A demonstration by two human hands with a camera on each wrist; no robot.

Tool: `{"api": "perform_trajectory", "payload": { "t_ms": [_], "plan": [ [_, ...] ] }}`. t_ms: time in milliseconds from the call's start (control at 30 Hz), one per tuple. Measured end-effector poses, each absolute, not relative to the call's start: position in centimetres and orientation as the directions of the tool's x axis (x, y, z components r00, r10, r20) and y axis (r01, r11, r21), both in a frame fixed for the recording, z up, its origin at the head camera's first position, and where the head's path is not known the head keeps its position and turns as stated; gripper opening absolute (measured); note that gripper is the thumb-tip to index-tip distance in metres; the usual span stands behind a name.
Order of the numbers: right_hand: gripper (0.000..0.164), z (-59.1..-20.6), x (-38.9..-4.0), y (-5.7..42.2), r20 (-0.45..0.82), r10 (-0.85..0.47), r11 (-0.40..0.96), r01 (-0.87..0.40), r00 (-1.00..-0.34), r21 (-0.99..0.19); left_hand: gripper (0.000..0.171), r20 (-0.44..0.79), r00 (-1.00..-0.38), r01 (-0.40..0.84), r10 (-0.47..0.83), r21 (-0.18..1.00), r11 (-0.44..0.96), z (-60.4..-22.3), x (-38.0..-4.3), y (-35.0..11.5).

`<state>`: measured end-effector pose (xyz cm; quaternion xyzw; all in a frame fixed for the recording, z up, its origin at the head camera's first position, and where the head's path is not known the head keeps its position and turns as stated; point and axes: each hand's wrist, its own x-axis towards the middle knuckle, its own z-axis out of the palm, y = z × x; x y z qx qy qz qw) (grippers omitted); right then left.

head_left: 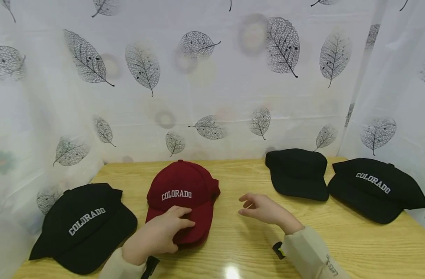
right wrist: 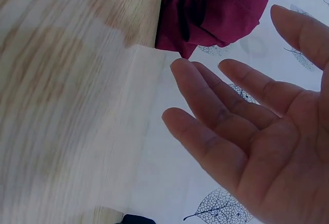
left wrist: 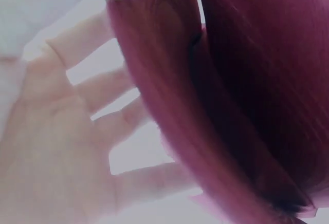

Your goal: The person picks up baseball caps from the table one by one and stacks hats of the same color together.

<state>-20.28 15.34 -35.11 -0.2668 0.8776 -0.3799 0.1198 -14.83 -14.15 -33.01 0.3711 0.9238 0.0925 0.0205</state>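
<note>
1 red cap (head_left: 179, 180) is sitting on the wooden bench (head_left: 233, 246), left of centre, its white COLORADO lettering facing the wearer of the head camera; the left hand (head_left: 161, 232) is resting on its brim (head_left: 200, 223), fingers spread and fairly straight, touching rather than clenching; the right hand (head_left: 265, 209) is hanging free to the right of the red cap, fingers loosely bent, holding nothing; both arms are wearing pale sleeves (head_left: 311, 252), the right one bearing some lettering.

3 black caps are lying about: 1 lettered cap (head_left: 85, 226) is angling at the left, near the left forearm; 1 plain cap (head_left: 298, 172) is lying at the back right; 1 more lettered cap (head_left: 376, 190) is lying just beside it, farther right; behind everything a white curtain (head_left: 230, 91) is hanging, showing dark leaf prints.
</note>
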Motion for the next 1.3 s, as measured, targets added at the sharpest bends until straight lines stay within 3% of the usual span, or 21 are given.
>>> {"api": "perform_trajectory", "payload": {
  "t_ms": [200, 633, 933, 1167, 1300],
  "plan": [
    [0.045, -35.15, -20.31, 15.3, -0.001, -0.565, 0.576, -0.394, -0.825, -0.717, 0.051, 0.031, -0.726, 0.685, 0.687, 0.118, 0.719, -33.0, -14.84, -13.63],
    [0.046, -34.83, -20.25, 15.53, -0.014, -0.567, 0.581, -0.389, -0.824, -0.715, 0.055, 0.002, -0.725, 0.679, 0.688, 0.167, 0.715, -33.48, -15.58, -13.46],
    [0.046, -35.17, -20.14, 15.58, -0.025, -0.579, 0.571, -0.384, -0.815, -0.726, 0.051, 0.011, -0.707, 0.703, 0.708, 0.125, 0.7, -33.46, -15.47, -13.81],
    [0.045, -35.16, -20.26, 15.33, -0.018, -0.589, 0.562, -0.394, -0.808, -0.727, 0.065, -0.012, -0.723, 0.686, 0.69, 0.104, 0.72, -33.59, -15.03, -13.76],
    [0.045, -35.19, -20.34, 15.25, -0.017, -0.59, 0.565, -0.398, -0.807, -0.723, 0.063, 0.017, -0.718, 0.694, 0.696, 0.095, 0.714, -33.64, -14.99, -13.79]
  ]
}}
